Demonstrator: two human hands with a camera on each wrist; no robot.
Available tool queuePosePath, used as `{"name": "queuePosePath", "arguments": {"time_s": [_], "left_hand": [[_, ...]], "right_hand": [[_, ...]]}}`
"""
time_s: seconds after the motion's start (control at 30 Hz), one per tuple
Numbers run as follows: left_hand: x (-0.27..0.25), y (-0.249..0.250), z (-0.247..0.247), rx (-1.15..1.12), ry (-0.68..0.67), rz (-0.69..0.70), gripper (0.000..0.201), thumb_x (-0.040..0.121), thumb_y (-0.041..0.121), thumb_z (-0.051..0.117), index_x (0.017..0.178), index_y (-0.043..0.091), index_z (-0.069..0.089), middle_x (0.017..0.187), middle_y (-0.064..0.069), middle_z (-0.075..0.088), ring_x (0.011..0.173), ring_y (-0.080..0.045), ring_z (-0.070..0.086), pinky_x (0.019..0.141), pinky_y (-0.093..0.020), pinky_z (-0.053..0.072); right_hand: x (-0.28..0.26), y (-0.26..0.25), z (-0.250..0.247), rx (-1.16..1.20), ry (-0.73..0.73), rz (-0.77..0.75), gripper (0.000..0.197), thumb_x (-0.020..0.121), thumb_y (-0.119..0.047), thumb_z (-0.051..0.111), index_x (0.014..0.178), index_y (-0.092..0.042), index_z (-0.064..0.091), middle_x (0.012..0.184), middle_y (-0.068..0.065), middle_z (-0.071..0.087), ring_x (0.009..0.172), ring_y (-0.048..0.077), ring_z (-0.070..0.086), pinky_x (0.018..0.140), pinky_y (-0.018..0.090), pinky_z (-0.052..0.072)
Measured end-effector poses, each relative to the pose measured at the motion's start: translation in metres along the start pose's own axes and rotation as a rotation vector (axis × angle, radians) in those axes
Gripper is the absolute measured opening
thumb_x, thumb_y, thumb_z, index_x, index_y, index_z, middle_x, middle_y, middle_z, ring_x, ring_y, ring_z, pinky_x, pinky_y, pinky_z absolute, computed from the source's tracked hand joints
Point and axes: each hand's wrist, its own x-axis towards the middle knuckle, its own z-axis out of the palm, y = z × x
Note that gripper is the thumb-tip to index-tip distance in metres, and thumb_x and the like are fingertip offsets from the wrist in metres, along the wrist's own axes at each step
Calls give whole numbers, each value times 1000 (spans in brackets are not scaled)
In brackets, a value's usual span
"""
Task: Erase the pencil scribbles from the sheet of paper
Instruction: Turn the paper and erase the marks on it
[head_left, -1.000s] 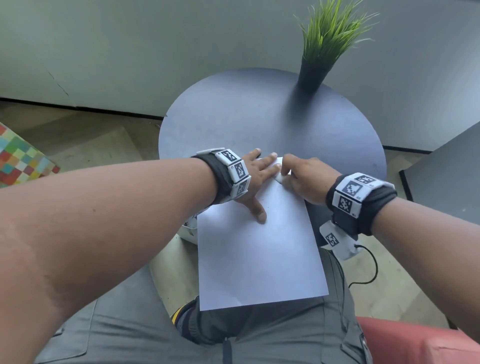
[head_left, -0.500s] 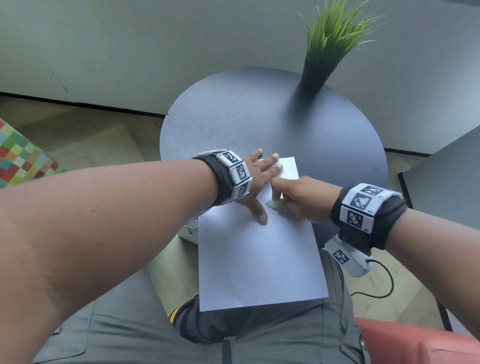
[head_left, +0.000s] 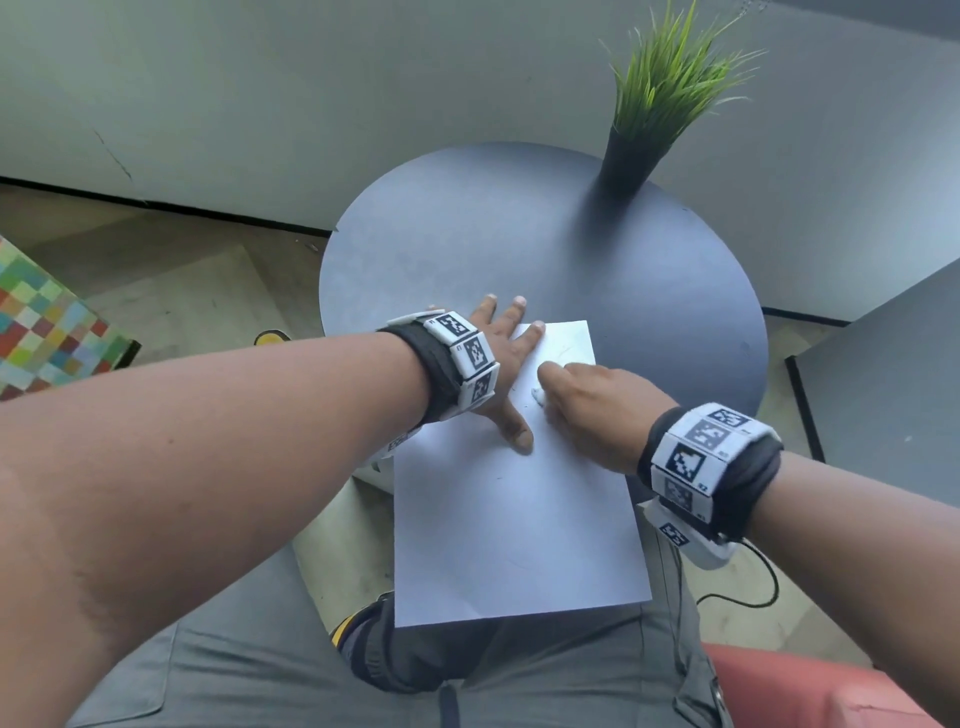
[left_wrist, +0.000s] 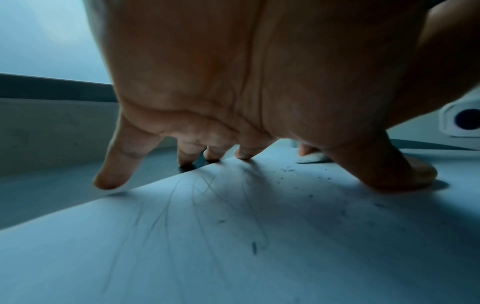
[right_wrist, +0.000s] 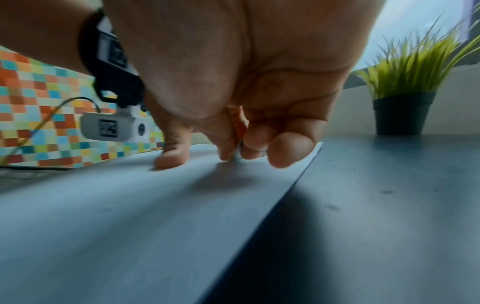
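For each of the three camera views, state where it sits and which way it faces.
Head: on the head, facing down at the white sheet of paper on the round dark table; both forearms show.
Left wrist: under the left hand, facing along the fingers pressing the scribbled paper.
Right wrist: under the right hand, facing its curled fingers, towards the green potted plant.
Shared: head and left wrist views show the small white eraser.

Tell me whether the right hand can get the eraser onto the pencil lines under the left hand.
Probably not yet: the left hand is spread flat on the sheet over those pencil lines, blocking the right hand and its eraser.
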Motion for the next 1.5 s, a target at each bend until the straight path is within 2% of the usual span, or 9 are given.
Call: {"name": "queuePosePath", "arguments": {"time_s": [0.17,0.3,0.53,0.67,0.83,0.97,1.13,1.3,1.5], "left_hand": [[0,2,0,-6,5,2,147,53,86,70,157,25,-14,164,-4,-21,151,-34,-15,112,-66,19],[1,0,2,-8,13,13,146,54,85,70,157,23,-12,164,-5,-20,150,-35,-15,112,-65,19],[5,0,6,-8,26,14,147,52,87,69,157,24,-13,164,-5,-21,150,-36,-16,110,-68,20],[6,-1,6,-25,23,18,148,51,86,70,157,24,-12,164,-5,-21,150,-36,-17,109,-70,19],[7,-2,7,-13,35,21,147,52,88,68,157,24,-12,164,-5,-21,150,-36,-16,110,-68,20],[7,-1,8,-12,33,12,148,52,87,69,157,24,-13,164,-5,-21,150,-36,-17,109,-70,19],[8,-1,8,-13,34,17,147,52,88,68,157,25,-12,164,-4,-22,150,-36,-16,110,-68,20],[10,-2,9,-14,32,20,148,51,88,67,157,24,-14,163,-4,-23,150,-36,-18,109,-70,19],[9,-2,9,-20,29,19,147,52,88,68,157,25,-14,163,-4,-23,150,-35,-18,110,-69,18]], "right_hand": [[37,23,-19,40,76,203,15,96,-23,39,87,-19,28,89,7,52,81,35,54,65,38,45],[19,-2,-10,-43,-53,64,26,90,-18,47,114,-18,37,97,8,53,89,35,59,65,36,43],[38,28,-23,30,59,249,13,98,-26,39,91,-16,34,92,12,56,76,33,51,62,36,40],[20,1,-11,-49,-79,79,38,89,-17,45,126,-15,35,103,10,56,91,37,59,64,33,38],[35,28,-25,12,53,249,19,100,-31,37,90,-15,33,87,11,55,69,32,48,62,38,45],[23,5,-11,-29,-44,80,35,91,-17,42,125,-13,37,103,10,58,89,36,58,66,37,44],[32,34,-24,55,21,266,23,101,-34,35,87,-15,32,80,6,49,71,32,49,61,37,41],[10,4,-6,18,-61,34,18,94,-21,41,88,-21,25,79,-1,39,71,29,45,62,38,43],[25,23,-16,41,46,176,14,97,-27,40,92,-17,32,76,-2,39,73,31,49,63,38,44]]}}
